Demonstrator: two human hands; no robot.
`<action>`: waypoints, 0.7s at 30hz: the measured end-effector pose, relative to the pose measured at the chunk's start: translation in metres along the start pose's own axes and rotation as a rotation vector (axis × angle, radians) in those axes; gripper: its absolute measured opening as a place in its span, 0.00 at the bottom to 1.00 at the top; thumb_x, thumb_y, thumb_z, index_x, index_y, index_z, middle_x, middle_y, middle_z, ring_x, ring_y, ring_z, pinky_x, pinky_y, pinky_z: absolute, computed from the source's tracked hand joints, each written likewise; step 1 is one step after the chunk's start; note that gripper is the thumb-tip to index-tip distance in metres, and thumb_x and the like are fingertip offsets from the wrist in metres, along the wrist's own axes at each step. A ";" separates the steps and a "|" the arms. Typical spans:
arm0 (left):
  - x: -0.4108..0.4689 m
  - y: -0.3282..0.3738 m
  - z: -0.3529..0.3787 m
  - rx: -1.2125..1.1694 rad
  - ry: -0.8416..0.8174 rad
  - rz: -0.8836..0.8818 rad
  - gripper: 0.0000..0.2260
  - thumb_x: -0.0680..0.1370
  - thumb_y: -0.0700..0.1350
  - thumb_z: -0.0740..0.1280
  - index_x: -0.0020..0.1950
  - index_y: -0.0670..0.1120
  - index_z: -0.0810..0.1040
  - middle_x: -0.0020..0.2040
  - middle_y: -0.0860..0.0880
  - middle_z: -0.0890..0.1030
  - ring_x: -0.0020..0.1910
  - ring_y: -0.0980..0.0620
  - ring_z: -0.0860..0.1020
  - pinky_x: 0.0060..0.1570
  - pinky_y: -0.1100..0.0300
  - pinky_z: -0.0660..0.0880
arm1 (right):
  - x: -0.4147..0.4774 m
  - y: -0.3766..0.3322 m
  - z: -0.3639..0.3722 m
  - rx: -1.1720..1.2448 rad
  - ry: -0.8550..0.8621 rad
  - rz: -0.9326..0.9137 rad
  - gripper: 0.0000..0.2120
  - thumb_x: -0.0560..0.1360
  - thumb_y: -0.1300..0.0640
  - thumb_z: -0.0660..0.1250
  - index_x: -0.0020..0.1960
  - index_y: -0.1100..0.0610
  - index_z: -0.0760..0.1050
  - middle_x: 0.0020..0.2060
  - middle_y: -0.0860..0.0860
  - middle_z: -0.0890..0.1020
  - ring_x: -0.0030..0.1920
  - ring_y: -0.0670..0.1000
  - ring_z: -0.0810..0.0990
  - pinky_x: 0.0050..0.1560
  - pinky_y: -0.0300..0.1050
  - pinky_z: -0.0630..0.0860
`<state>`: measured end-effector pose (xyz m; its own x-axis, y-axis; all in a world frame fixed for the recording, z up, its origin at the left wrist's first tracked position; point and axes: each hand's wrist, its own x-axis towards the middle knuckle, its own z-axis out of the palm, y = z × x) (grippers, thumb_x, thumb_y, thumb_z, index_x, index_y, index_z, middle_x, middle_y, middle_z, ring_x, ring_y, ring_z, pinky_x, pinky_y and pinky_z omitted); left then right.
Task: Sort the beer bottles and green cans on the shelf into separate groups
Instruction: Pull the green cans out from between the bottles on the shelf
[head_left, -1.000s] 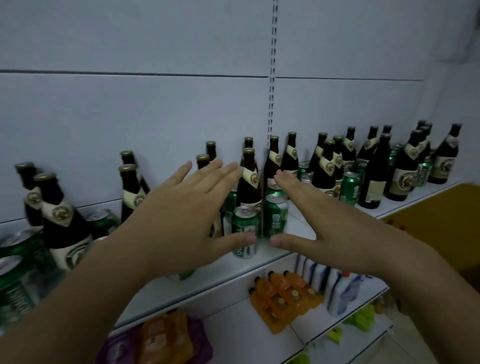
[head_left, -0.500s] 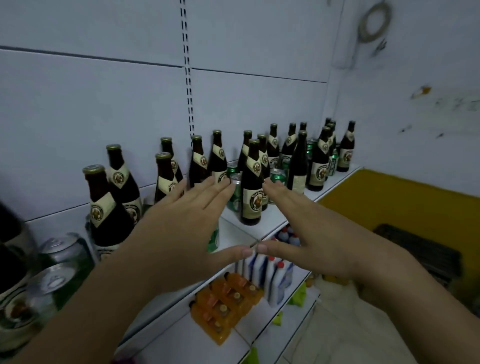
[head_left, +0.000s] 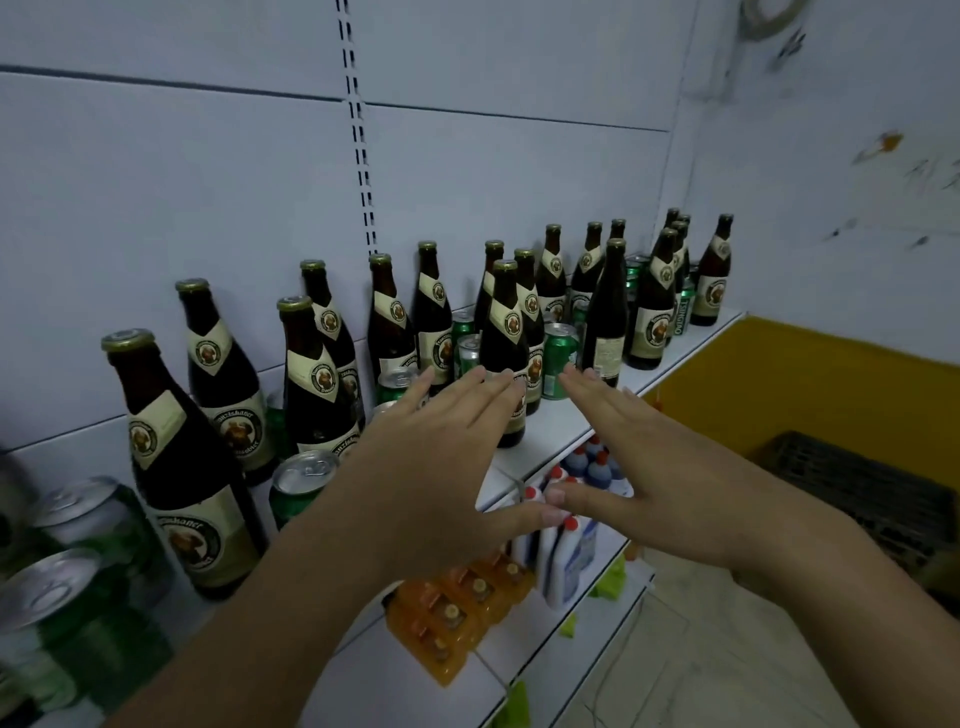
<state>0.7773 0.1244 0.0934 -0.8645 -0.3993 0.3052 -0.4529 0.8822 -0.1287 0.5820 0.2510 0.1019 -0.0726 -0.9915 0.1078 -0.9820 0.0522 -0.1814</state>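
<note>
White shelf (head_left: 691, 340) on pale wall: beer bottles (head_left: 506, 338) and green cans (head_left: 560, 353) stand mixed along it. Our left hand (head_left: 431, 467) and right hand (head_left: 639, 467) hover flat, empty, thumb tips close. We judge sorting barely begun; next move calls for gripping one can.

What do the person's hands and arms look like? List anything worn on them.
The left hand and right hand carry no gloves, rings or watch. Both forearms are uncovered down to the frame's edge: no sleeve, band or marking shows.
</note>
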 end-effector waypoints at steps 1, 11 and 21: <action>0.003 0.002 0.001 0.000 0.000 -0.015 0.49 0.71 0.81 0.42 0.84 0.53 0.43 0.84 0.57 0.47 0.82 0.57 0.45 0.81 0.47 0.46 | 0.003 0.006 0.001 0.009 -0.009 -0.005 0.48 0.73 0.26 0.54 0.80 0.42 0.30 0.79 0.36 0.33 0.77 0.35 0.35 0.75 0.34 0.41; 0.013 0.020 0.008 0.124 -0.102 -0.276 0.48 0.73 0.81 0.47 0.84 0.53 0.41 0.84 0.58 0.44 0.82 0.57 0.42 0.81 0.47 0.43 | 0.055 0.058 0.014 0.057 -0.016 -0.306 0.50 0.69 0.21 0.51 0.80 0.39 0.31 0.76 0.31 0.33 0.75 0.33 0.37 0.76 0.36 0.46; -0.046 0.028 -0.018 0.204 -0.150 -0.572 0.45 0.75 0.79 0.47 0.83 0.55 0.37 0.83 0.59 0.40 0.81 0.58 0.38 0.81 0.48 0.42 | 0.092 0.019 0.021 0.081 -0.005 -0.631 0.45 0.70 0.19 0.44 0.78 0.36 0.30 0.72 0.27 0.30 0.71 0.27 0.30 0.73 0.31 0.40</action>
<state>0.8081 0.1717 0.0930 -0.4875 -0.8380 0.2451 -0.8727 0.4590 -0.1665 0.5604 0.1580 0.0875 0.5164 -0.8292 0.2139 -0.8194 -0.5510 -0.1578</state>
